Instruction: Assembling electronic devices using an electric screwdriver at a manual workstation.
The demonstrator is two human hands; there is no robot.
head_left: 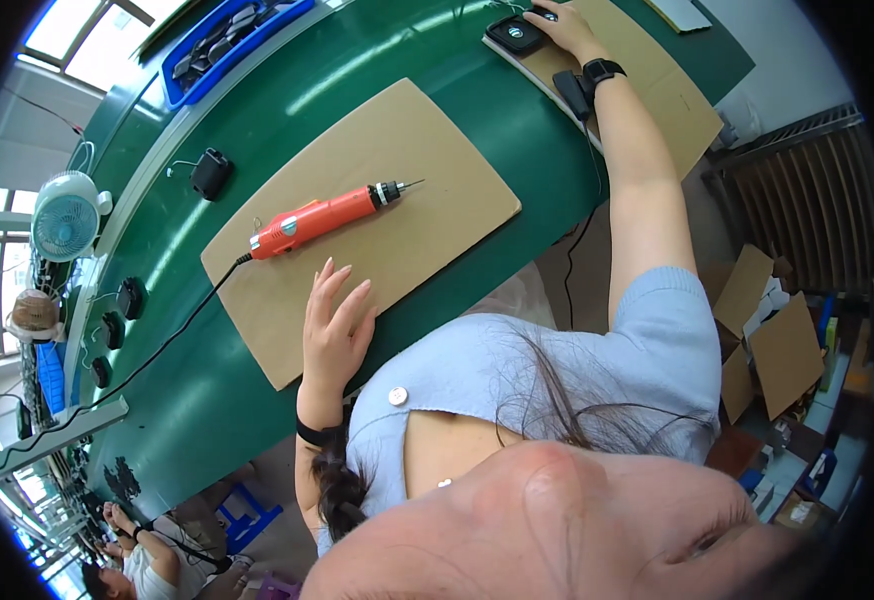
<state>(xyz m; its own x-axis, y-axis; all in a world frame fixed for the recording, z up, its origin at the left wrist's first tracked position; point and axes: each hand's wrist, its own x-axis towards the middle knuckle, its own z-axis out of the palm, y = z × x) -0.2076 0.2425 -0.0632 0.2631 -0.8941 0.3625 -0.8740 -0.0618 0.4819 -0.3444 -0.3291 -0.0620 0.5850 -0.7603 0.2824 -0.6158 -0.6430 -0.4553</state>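
My left hand (335, 325) hovers at the near edge of a brown cardboard sheet (437, 140), fingers apart and holding nothing. A red electric screwdriver (317, 220) lies on that sheet just beyond my fingertips. Its bit points right, and a black cord runs off to the left. Far out at the upper right, my right hand (564, 28) closes around a small dark part that its fingers mostly cover. Right beside it is a black square device (515, 34) with a round centre, on a second cardboard sheet (647, 80). A black corded block (572, 95) hangs by my right wrist.
The green bench (357, 75) bears a blue tray (192, 85) of dark parts at the back. Several black wired units, including one black box (213, 174), stand along the left. A small fan (67, 222) is farther left. An open carton (772, 335) stands at right; another person (152, 550) sits lower left.
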